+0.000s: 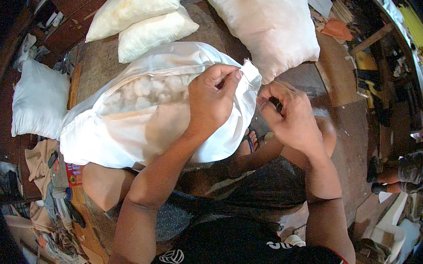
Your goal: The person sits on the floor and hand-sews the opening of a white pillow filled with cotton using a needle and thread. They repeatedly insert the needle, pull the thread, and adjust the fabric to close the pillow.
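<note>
A white fabric pillow (137, 136) lies across my lap, its long opening facing up. Loose white fibre stuffing (145, 92) shows between the two edges of the slit, which meet at a gathered point on the left. My left hand (208, 102) is closed in a pinch on the cloth's edge at the pillow's far right end, where a small fold stands up. Just right of that fold, my right hand (291, 115) has its thumb and fingertips pressed together, apart from the cloth. Whatever it holds, if anything, is too small to make out.
Two cream pillows (136, 9) overlap at the back left, and a big white pillow (272, 28) lies at the back right. A smaller white pillow (39, 100) rests at far left. Cloth scraps (59, 205) pile at lower left. Another person's legs (399, 177) show at right.
</note>
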### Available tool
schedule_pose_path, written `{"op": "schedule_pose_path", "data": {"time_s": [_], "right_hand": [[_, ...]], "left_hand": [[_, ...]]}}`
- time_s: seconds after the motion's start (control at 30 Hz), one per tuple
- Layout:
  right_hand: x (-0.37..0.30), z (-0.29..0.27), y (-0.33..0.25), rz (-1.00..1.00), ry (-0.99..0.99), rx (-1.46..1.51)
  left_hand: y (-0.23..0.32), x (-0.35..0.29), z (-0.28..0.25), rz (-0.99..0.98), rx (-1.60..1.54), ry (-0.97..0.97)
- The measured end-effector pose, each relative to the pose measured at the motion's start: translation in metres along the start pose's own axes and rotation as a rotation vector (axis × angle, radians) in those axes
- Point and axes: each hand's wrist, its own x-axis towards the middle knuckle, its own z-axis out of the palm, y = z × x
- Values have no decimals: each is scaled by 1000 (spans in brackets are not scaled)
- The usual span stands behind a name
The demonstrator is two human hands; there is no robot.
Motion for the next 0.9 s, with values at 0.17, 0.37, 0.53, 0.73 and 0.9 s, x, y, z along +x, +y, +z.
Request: {"op": "schedule_pose_path", "data": {"time_s": [0.17, 0.37, 0.53, 0.73, 0.9], "right_hand": [[-3, -10, -7, 1, -91, 41], [-57, 2, -12, 163, -347, 536], [-121, 6, -12, 218, -450, 670], [-175, -11, -18, 285, -686, 632], [-233, -20, -15, 569, -980, 475]], "left_hand": [[15, -2, 0, -27, 74, -13], [-1, 25, -20, 71, -31, 134], [-2, 15, -16, 20, -18, 123], [3, 19, -11, 11, 15, 119], [-1, 19, -12, 42, 10, 114]]}}
